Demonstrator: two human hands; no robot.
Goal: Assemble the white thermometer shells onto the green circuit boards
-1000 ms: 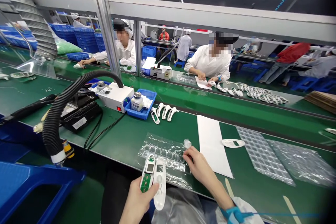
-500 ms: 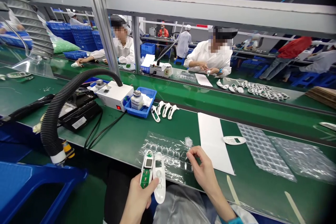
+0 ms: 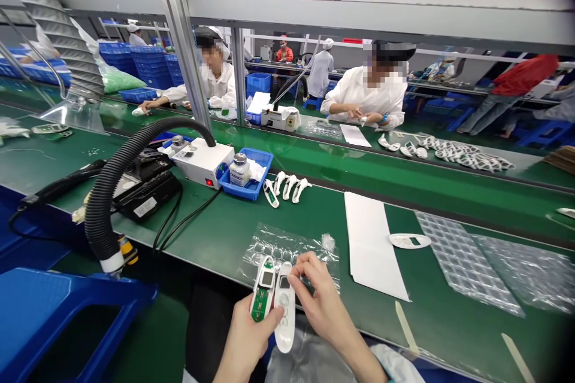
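My left hand (image 3: 245, 341) grips two long white housing halves side by side: one with a green circuit board (image 3: 262, 289) and a white cover shell (image 3: 285, 306) with a small window and buttons. My right hand (image 3: 317, 299) has its fingers pinched at the top of the cover shell; what the fingertips hold is too small to make out. Both hands hover at the near edge of the green bench (image 3: 224, 233), over a clear blister sheet (image 3: 287, 248) of small parts.
A white paper sheet (image 3: 371, 245) and bubble-like plastic sheets (image 3: 453, 263) lie to the right. Several white housings (image 3: 287, 187), a blue tray (image 3: 245, 176) with a bottle, a white box (image 3: 202, 161) and a black hose (image 3: 112, 185) stand to the left. People in white work opposite.
My right hand left the blister sheet and came left to the top of the cover shell held in my left hand. My left hand lifted the two halves slightly.
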